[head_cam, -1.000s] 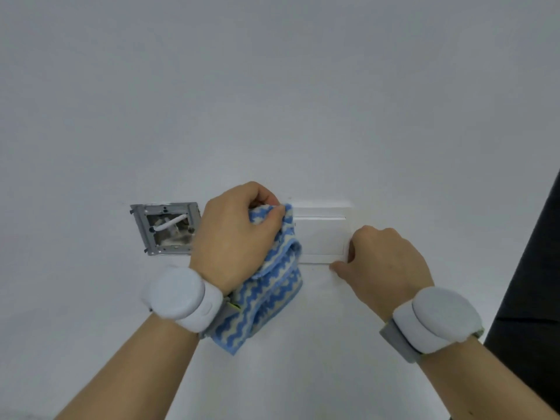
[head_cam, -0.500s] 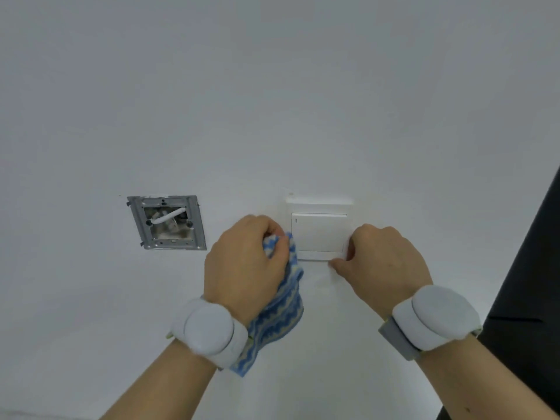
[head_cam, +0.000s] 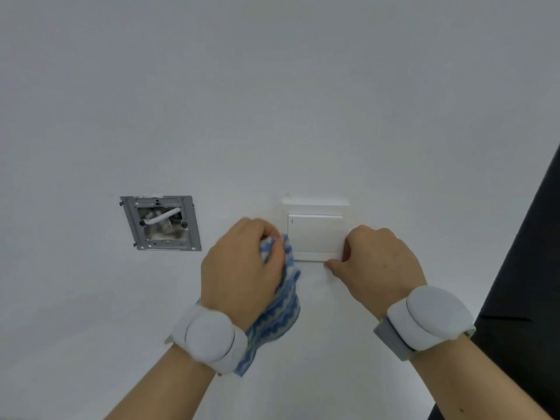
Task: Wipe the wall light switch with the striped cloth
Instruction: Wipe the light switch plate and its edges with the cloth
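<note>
A white wall light switch (head_cam: 315,234) is set in the white wall a little right of centre. My left hand (head_cam: 239,268) is closed around a blue and cream striped cloth (head_cam: 278,313), bunched against the wall at the switch's lower left edge; the rest of the cloth hangs down past my wrist. My right hand (head_cam: 375,262) rests curled at the switch's lower right corner, thumb under the bottom edge and fingertips on the right side. Both wrists wear white bands.
An open metal wall box (head_cam: 160,222) with a white cable inside sits to the left of the switch. A dark panel (head_cam: 521,298) runs along the right edge. The wall (head_cam: 272,101) above is plain white.
My left hand with the cloth has slid down and right, from over the switch's upper left to its lower left edge, uncovering the switch face. My right hand has stayed put.
</note>
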Motion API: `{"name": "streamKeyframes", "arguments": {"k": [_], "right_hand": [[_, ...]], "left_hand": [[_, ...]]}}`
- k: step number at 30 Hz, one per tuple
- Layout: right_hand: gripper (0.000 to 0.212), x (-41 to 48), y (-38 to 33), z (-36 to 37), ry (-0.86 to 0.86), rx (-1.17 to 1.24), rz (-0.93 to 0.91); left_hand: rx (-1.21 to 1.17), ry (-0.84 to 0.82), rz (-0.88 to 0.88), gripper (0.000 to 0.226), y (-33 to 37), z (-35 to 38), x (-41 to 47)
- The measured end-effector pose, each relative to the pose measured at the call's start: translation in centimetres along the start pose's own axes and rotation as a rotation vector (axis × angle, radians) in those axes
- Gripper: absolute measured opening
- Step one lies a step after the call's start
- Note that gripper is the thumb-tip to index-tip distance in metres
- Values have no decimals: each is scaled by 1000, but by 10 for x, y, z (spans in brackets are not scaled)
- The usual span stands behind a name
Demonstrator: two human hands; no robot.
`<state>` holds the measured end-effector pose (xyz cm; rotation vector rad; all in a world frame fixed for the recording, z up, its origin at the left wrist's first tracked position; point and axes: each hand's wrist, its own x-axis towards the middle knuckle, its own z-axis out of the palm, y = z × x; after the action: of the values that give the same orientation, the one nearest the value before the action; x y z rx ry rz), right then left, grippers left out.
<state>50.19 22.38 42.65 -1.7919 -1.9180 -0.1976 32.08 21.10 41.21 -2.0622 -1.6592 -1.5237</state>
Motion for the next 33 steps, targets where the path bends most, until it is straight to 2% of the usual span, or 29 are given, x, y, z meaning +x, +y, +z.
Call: {"name": "streamKeyframes", "arguments": {"k": [3, 5, 12, 15, 17, 20, 22, 26, 30, 31, 33], "right_hand": [[33, 0, -1, -1, -15, -2, 11], [34, 0, -1, -2, -9, -1, 19], [31, -4, 0, -1, -10, 17, 9], [33, -11, -1, -4, -93, 16, 35], [34, -23, -6, -7, -209, 241, 49], [37, -35, -17, -13, -275, 894, 57], [36, -38, -22, -16, -319, 1187, 87], [37, -36, -16, -15, -198, 1235, 48], [32, -32, -2, -12, 64, 1141, 50], [33, -30, 0, -11, 119, 1100, 48], [36, -26, 2, -7, 188, 1044, 41]], "left_hand": [[-28, 102, 60, 8, 11, -12, 28], [-18, 111, 73, 8, 13, -12, 33], [64, -65, 4, 7, -18, 17, -25], [-28, -122, 42, 5, -19, 15, -26], [-181, -173, 78, 4, -10, 6, -22], [-464, -269, 44, 13, 7, -4, -13], [-544, -300, 34, 20, 16, -5, -6], [-575, -320, 41, 29, 23, -5, -1], [-541, -595, -162, 33, 5, -12, -3], [-542, -607, -185, 31, 2, -14, -3], [-548, -488, -235, 28, -3, -15, 1]]}}
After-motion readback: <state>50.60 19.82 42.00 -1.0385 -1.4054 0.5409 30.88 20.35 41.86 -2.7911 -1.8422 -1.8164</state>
